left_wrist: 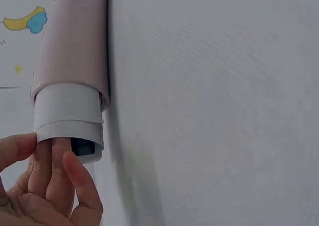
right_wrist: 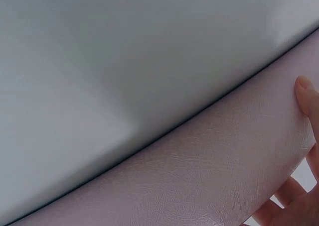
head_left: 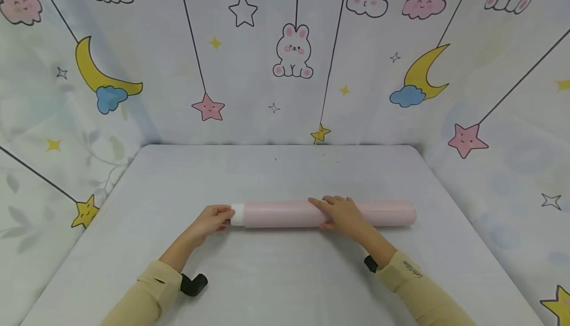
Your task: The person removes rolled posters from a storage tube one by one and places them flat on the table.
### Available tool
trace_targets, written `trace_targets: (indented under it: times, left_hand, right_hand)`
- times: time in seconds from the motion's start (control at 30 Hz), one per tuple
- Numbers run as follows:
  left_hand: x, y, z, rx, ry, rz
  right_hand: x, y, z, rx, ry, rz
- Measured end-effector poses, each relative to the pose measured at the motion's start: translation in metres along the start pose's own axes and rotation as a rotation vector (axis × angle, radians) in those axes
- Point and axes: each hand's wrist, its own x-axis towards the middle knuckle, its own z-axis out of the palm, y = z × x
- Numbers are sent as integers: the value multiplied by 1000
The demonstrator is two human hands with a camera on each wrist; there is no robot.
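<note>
A long pink roll (head_left: 280,214) with a finely creased surface (right_wrist: 199,156) lies crosswise on the table. From its left end sticks out a rolled white sheet (head_left: 237,214), whose overlapping edge shows in the left wrist view. My left hand (head_left: 213,219) pinches the rim of this white sheet (left_wrist: 70,106), with fingers reaching inside its hollow end and the thumb at the outer edge. Something dark shows inside the opening. Right of the roll's middle, my right hand (head_left: 345,215) grips the pink roll from above, thumb on the near side and fingers over the far side.
The white tabletop (head_left: 276,276) stretches out around the roll. A patterned cloth (head_left: 249,69) with moons, stars and rabbits hangs behind and at both sides. Black wrist devices (head_left: 194,285) sit by the beige sleeves (head_left: 156,286).
</note>
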Motion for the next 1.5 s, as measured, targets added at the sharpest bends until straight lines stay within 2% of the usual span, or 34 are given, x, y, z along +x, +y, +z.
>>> trace_targets:
  times: [0.2,0.47,0.77,1.03,1.5]
  left_hand:
    - [-3,2,-2,28,40,-17]
    - [-2,-1,-6,39,52,-20]
    - [-4,-1,-8,26,59,9]
    - [-5,-1,-13,26,63,15]
    - [-3,2,-13,51,80,21]
  right_hand:
    - [-8,14,0,0,19,14]
    - [-20,35,1,22,26,28]
    - [-35,53,-2,101,113,28]
    - [-48,74,-4,147,50,134]
    - [-57,95,-3,208,44,171]
